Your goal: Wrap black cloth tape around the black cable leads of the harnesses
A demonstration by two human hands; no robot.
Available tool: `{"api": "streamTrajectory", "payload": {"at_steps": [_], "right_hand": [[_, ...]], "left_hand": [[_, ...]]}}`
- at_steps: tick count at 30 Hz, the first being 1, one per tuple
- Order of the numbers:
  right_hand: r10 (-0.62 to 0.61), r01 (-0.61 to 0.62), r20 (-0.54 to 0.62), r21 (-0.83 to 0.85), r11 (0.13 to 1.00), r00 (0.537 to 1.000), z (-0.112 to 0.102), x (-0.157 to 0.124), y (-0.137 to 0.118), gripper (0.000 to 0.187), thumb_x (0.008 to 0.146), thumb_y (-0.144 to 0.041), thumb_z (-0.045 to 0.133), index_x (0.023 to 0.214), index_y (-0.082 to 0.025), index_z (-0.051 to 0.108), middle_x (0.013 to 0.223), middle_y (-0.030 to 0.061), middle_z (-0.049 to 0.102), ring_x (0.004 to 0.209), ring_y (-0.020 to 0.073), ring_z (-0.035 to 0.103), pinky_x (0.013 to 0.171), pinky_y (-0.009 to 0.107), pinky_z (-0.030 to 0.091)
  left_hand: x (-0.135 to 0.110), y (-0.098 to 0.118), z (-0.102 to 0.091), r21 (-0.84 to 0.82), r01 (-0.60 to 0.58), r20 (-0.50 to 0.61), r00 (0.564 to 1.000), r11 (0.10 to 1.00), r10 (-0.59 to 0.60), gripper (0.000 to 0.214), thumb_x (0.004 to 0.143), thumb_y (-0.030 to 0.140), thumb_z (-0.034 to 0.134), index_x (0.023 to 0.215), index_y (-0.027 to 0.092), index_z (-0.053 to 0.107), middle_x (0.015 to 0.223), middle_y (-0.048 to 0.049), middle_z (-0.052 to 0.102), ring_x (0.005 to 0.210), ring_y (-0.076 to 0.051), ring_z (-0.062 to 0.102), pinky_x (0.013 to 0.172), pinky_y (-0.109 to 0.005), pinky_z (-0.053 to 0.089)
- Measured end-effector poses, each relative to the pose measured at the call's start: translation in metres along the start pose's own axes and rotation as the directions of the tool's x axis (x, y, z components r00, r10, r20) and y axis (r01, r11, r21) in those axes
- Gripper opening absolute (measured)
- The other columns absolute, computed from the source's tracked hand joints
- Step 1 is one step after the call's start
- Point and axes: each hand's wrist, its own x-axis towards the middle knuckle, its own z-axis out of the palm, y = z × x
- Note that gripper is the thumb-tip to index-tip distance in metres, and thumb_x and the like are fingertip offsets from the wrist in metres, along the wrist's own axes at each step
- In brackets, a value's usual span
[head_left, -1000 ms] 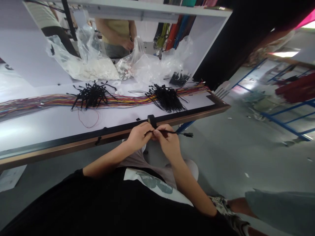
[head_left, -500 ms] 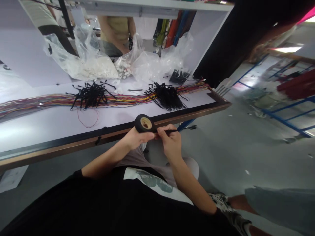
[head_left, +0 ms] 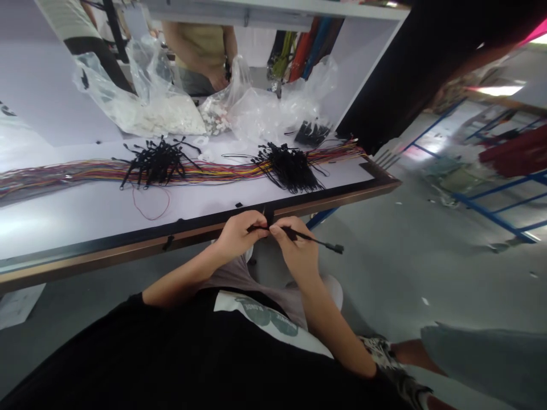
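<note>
My left grip [head_left: 241, 232] and right grip [head_left: 298, 242] pinched black cable [head_left: 328, 245], piece seemingly unfinished, dark roll [head_left: 269, 214] between; black leads [head_left: 288, 169] lay heaped on counter [head_left: 96, 219].

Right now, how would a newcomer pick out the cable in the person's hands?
From the white worktable, go to its brown front edge, by the left hand and right hand. The black cable is pinched there, its connector end sticking out past the right hand. Unlike the two black piles on the table, it is held off the tabletop.
</note>
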Motion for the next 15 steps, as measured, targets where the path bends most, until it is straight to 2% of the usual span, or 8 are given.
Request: {"api": "streamTrajectory", "payload": {"at_steps": [2, 5, 6, 8, 10, 11, 13, 15], "right_hand": [[0.082, -0.084, 0.039, 0.037, 0.996, 0.996, 0.003, -0.002, 0.004, 0.01, 0.076, -0.031, 0.058, 0.07, -0.023, 0.056, 0.064, -0.0035, 0.056, 0.056, 0.0136, 0.054, 0.058, 0.029, 0.045], [0.042, -0.043, -0.025, -0.028, 0.999, 0.999, 0.004, -0.002, 0.009, 0.014, 0.077, -0.032, 0.057, 0.067, -0.023, 0.054, 0.065, -0.0024, 0.058, 0.062, 0.0146, 0.056, 0.062, 0.029, 0.045], [0.003, -0.006, -0.045, -0.061, 0.998, 0.999, 0.003, -0.002, 0.009, 0.016, 0.077, -0.033, 0.057, 0.065, -0.023, 0.054, 0.066, -0.0018, 0.059, 0.066, 0.0153, 0.057, 0.065, 0.03, 0.046], [-0.049, 0.047, -0.03, -0.068, 0.997, 0.998, 0.003, -0.002, 0.009, 0.017, 0.077, -0.034, 0.058, 0.064, -0.023, 0.055, 0.068, -0.0012, 0.062, 0.069, 0.016, 0.059, 0.068, 0.031, 0.046], [-0.062, 0.062, 0.006, -0.011, 0.998, 0.998, 0.004, -0.002, 0.008, 0.017, 0.076, -0.033, 0.059, 0.063, -0.023, 0.055, 0.069, -0.0009, 0.064, 0.071, 0.0162, 0.06, 0.069, 0.031, 0.047], [-0.05, 0.05, 0.003, 0.015, 0.999, 0.999, 0.005, -0.003, 0.008, 0.016, 0.076, -0.032, 0.06, 0.063, -0.023, 0.055, 0.07, -0.0008, 0.065, 0.072, 0.0162, 0.061, 0.069, 0.031, 0.047], [0.018, -0.016, -0.045, 0.056, 0.998, 0.999, 0.008, -0.003, 0.01, 0.015, 0.074, -0.032, 0.06, 0.063, -0.022, 0.055, 0.071, -0.0004, 0.065, 0.071, 0.0162, 0.062, 0.068, 0.031, 0.048], [0.135, -0.124, -0.101, 0.11, 0.986, 0.986, 0.009, -0.003, 0.013, 0.016, 0.073, -0.034, 0.061, 0.064, -0.022, 0.055, 0.069, -0.0005, 0.064, 0.067, 0.0162, 0.061, 0.064, 0.031, 0.048]], "left_hand": [[-0.002, -0.002, 0.005, 0.042, -0.02, -0.092, 0.995, 0.999, 0.024, 0.007, 0.07, 0.012, 0.056, 0.067, 0.018, 0.053, 0.072, 0.0002, 0.057, 0.073, -0.013, 0.054, 0.072, -0.027, 0.045], [-0.004, -0.003, 0.007, -0.151, 0.057, -0.134, 0.988, 0.987, -0.078, 0.011, 0.069, 0.017, 0.058, 0.078, 0.019, 0.053, 0.077, -0.0002, 0.057, 0.066, -0.011, 0.055, 0.063, -0.026, 0.047], [-0.003, -0.002, 0.006, -0.256, 0.1, -0.111, 0.985, 0.961, -0.132, 0.018, 0.069, 0.021, 0.061, 0.084, 0.019, 0.051, 0.077, 0.0002, 0.056, 0.062, -0.01, 0.054, 0.058, -0.025, 0.046], [0.0, 0.0, 0.002, -0.439, 0.208, 0.031, 0.976, 0.874, -0.217, 0.033, 0.067, 0.033, 0.065, 0.09, 0.017, 0.048, 0.07, 0.0016, 0.054, 0.05, -0.009, 0.049, 0.046, -0.022, 0.041], [0.004, 0.002, -0.002, -0.527, 0.321, 0.205, 0.947, 0.787, -0.249, 0.042, 0.064, 0.046, 0.066, 0.087, 0.016, 0.048, 0.061, 0.0034, 0.049, 0.042, -0.007, 0.043, 0.038, -0.02, 0.031], [0.005, 0.001, -0.002, -0.549, 0.363, 0.257, 0.931, 0.753, -0.261, 0.044, 0.062, 0.051, 0.065, 0.082, 0.015, 0.048, 0.057, 0.0041, 0.046, 0.04, -0.006, 0.04, 0.037, -0.019, 0.027], [0.004, 0.0, 0.0, -0.588, 0.382, 0.255, 0.924, 0.713, -0.285, 0.045, 0.061, 0.054, 0.065, 0.073, 0.016, 0.046, 0.054, 0.0051, 0.041, 0.041, -0.006, 0.038, 0.037, -0.019, 0.023], [-0.001, -0.003, 0.002, -0.608, 0.327, 0.198, 0.945, 0.724, -0.26, 0.044, 0.062, 0.056, 0.064, 0.069, 0.017, 0.044, 0.053, 0.0057, 0.037, 0.044, -0.006, 0.038, 0.04, -0.019, 0.026]]}}
